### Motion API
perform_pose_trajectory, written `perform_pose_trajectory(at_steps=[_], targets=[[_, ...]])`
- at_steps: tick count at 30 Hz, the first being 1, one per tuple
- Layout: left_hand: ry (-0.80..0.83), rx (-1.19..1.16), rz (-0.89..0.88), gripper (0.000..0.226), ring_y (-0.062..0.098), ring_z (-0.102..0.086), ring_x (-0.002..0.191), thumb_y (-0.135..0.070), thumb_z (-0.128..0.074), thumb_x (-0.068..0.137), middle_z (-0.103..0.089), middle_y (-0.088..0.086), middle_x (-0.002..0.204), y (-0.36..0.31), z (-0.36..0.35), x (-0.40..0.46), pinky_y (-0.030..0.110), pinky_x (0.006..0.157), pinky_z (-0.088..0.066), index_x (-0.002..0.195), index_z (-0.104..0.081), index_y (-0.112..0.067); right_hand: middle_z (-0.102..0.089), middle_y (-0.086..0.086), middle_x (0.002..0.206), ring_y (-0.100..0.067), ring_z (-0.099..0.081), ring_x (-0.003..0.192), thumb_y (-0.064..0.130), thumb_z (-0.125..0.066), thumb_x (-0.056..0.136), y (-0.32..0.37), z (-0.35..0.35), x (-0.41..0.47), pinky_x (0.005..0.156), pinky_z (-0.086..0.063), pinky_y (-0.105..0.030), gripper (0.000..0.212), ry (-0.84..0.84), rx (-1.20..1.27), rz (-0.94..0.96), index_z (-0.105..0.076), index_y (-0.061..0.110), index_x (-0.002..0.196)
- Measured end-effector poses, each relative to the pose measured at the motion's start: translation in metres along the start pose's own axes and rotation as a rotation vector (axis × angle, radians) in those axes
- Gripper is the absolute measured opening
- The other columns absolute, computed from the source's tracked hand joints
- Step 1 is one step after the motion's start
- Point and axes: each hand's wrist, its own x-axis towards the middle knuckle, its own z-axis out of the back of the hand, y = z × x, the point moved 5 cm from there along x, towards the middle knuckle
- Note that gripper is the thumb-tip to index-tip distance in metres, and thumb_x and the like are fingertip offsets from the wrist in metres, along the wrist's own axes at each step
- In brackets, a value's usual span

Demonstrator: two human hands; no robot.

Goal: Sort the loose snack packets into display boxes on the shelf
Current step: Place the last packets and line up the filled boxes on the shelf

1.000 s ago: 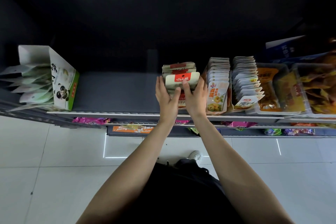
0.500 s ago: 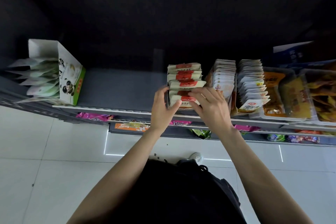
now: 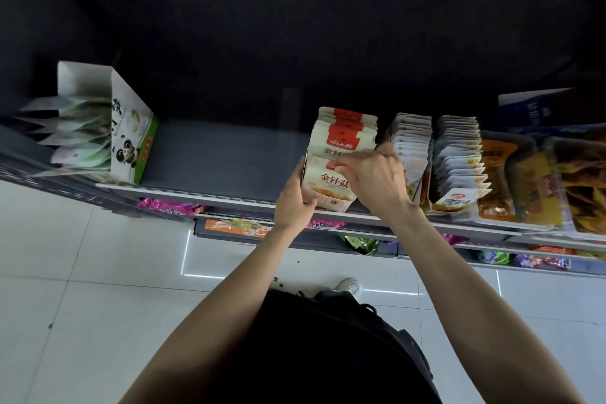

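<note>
- Packet stack (image 3: 341, 154): centre of frame, on the shelf (image 3: 213, 161); row runs front to back.
- Left hand (image 3: 295, 203): fingers wrapped around the stack's left front edge.
- Right hand (image 3: 377, 180): nearer the front packet (image 3: 331, 184), fingers pinching its top edge.

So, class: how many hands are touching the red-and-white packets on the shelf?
2. The left hand holds the left side of the red-and-white packets; the right hand pinches a front packet's top.
</note>
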Motion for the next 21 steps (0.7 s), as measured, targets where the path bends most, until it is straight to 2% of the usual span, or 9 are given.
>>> perform_pose_trajectory(at_steps=[2, 4, 7, 10, 14, 18, 21], targets=[[0.064, -0.075, 0.051, 0.068, 0.0, -0.059, 0.102, -0.01, -0.069, 0.081, -0.062, -0.013, 0.116, 0.003, -0.001, -0.002, 0.025, 0.086, -0.052, 0.135, -0.035, -0.033, -0.074, -0.001, 0.08, -0.026, -0.064, 0.07, 0.021, -0.065, 0.088, 0.0, 0.0, 0.001, 0.077, -0.042, -0.033, 0.009, 0.054, -0.006, -0.009, -0.074, 0.02, 0.089], [0.092, -0.115, 0.08, 0.057, -0.006, -0.058, 0.093, -0.012, -0.066, 0.084, -0.062, -0.018, 0.107, 0.003, -0.003, -0.002, 0.017, 0.082, -0.049, 0.127, -0.038, -0.038, -0.073, 0.0, 0.088, -0.025, -0.065, 0.08, 0.026, -0.055, 0.094, -0.006, -0.01, 0.0, 0.083, -0.038, -0.033, 0.018, 0.121, -0.03, -0.01, -0.072, 0.023, 0.098], [0.062, -0.085, 0.065, 0.063, 0.003, -0.057, 0.102, -0.009, -0.063, 0.086, -0.059, -0.009, 0.12, -0.001, -0.002, -0.001, 0.013, 0.085, -0.044, 0.14, -0.035, -0.026, -0.072, 0.002, 0.079, -0.021, -0.065, 0.071, 0.03, -0.057, 0.092, -0.009, -0.022, -0.004, 0.081, -0.036, -0.032, 0.016, 0.127, -0.075, -0.016, -0.072, 0.025, 0.091], [0.043, -0.035, 0.053, 0.065, 0.012, -0.058, 0.109, -0.009, -0.064, 0.085, -0.058, -0.003, 0.126, 0.0, -0.003, 0.003, 0.022, 0.088, -0.048, 0.141, -0.034, -0.023, -0.068, 0.003, 0.063, -0.02, -0.06, 0.056, 0.024, -0.073, 0.08, -0.006, -0.024, -0.004, 0.073, -0.032, -0.032, 0.004, 0.082, -0.102, -0.038, -0.072, 0.024, 0.076], [0.006, -0.004, 0.007, 0.072, 0.012, -0.059, 0.11, -0.011, -0.065, 0.085, -0.055, -0.003, 0.131, -0.001, -0.004, 0.004, 0.036, 0.09, -0.053, 0.146, -0.028, -0.026, -0.069, 0.002, 0.064, -0.019, -0.063, 0.061, 0.02, -0.075, 0.076, -0.008, -0.021, -0.004, 0.074, -0.034, -0.033, 0.003, -0.021, -0.11, -0.067, -0.072, 0.021, 0.074], [-0.075, 0.116, -0.08, 0.082, 0.015, -0.049, 0.125, -0.013, -0.071, 0.081, -0.046, -0.001, 0.142, -0.011, 0.001, 0.003, 0.034, 0.096, -0.048, 0.148, -0.024, -0.021, -0.071, -0.003, 0.081, -0.024, -0.065, 0.076, 0.02, -0.081, 0.071, -0.008, -0.014, -0.007, 0.074, -0.048, -0.034, 0.023, -0.164, -0.039, -0.089, -0.072, 0.014, 0.091], [-0.106, 0.156, -0.157, 0.089, 0.015, -0.046, 0.127, -0.015, -0.076, 0.077, -0.045, 0.001, 0.142, -0.019, 0.006, -0.003, 0.031, 0.097, -0.045, 0.149, -0.022, -0.019, -0.059, -0.013, 0.115, -0.03, -0.054, 0.101, 0.02, -0.077, 0.075, -0.004, -0.008, -0.014, 0.081, -0.047, -0.04, 0.045, -0.244, -0.033, -0.102, -0.061, 0.013, 0.116]])
